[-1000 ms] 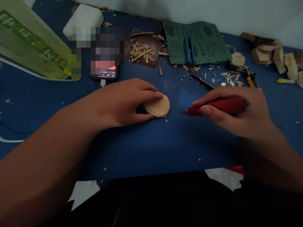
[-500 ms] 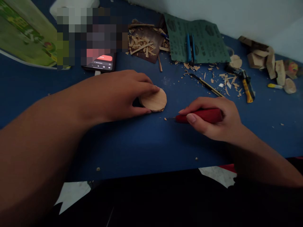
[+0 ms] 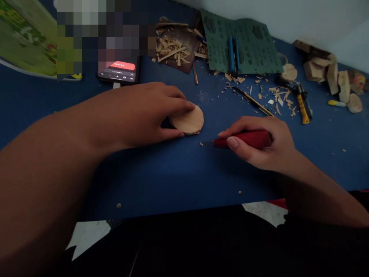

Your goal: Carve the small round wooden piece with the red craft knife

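Well, the left hand [image 3: 135, 115] lay arched over a pale wooden disc [image 3: 187, 120], partly closed, with its fingertips [image 3: 188, 104] on the disc's far edge and its thumb [image 3: 176, 134] at the near edge. That grip pinned the disc flat on the blue worktable [image 3: 161, 181], near the table's middle. The right hand [image 3: 259, 144] was curled closed around the red handle of a carving knife [image 3: 245, 139]. Its short blade [image 3: 208, 142] pointed left toward the disc, just beside it but not touching, and a tiny wood chip [image 3: 201, 144] lay by the tip.

Farther right, a slim yellow-and-black gouge [image 3: 253, 103] lay among scattered shavings, near a yellow utility knife [image 3: 302, 104]. Beyond them, at the far right, stood a heap of rough wood blocks [image 3: 323, 67], with a yellow marker [image 3: 336, 103] just in front. Along the far edge sat a sheet of green sandpaper [image 3: 242, 46] with a blue-handled tool [image 3: 231, 54] on it. To its left, a dark board [image 3: 175, 50] carried a pile of curled shavings. A smartphone [image 3: 118, 72] lay farther left, partly hidden by a blurred patch, and a green printed sheet [image 3: 25, 42] leaned at the far left corner.
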`<state>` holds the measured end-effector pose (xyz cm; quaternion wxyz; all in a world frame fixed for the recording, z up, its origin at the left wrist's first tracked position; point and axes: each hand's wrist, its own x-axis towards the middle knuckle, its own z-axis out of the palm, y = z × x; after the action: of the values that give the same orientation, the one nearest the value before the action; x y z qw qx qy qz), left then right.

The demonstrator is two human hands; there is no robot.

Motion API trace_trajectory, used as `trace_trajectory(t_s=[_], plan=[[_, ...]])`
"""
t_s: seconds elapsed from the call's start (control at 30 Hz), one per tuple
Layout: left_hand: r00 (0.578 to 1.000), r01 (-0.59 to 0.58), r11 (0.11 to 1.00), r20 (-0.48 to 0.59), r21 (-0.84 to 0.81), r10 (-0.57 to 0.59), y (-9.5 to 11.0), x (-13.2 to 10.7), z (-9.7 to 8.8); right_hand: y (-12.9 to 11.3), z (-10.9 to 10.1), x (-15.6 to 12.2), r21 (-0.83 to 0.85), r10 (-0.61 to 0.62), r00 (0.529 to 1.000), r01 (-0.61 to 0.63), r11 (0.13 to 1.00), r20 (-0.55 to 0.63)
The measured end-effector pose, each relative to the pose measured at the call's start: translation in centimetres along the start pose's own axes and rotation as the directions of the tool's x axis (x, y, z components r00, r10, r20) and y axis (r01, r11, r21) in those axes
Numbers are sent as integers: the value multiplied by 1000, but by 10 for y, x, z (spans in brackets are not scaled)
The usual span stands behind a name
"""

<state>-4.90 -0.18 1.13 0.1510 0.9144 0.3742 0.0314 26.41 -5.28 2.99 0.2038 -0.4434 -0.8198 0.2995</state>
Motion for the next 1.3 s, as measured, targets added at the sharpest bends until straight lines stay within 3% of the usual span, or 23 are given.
trace_trajectory(t_s=[0.43, 0.67, 0.87, 1.3], plan=[[1000, -3, 1000, 1, -26, 3, -2, -1, 1, -1, 0, 0, 13, -16, 1000, 15, 1000, 18], [998, -27, 999, -57, -26, 26, -10, 0, 10, 2, 1, 0, 36, -62, 998, 62, 997, 5], [998, -24, 998, -67, -55, 20, -8, -1, 9, 4, 0, -5, 45, -68, 995, 72, 996, -70], [998, -27, 999, -59, -40, 25, -10, 0, 10, 3, 1, -1, 45, -78, 997, 77, 996, 16]])
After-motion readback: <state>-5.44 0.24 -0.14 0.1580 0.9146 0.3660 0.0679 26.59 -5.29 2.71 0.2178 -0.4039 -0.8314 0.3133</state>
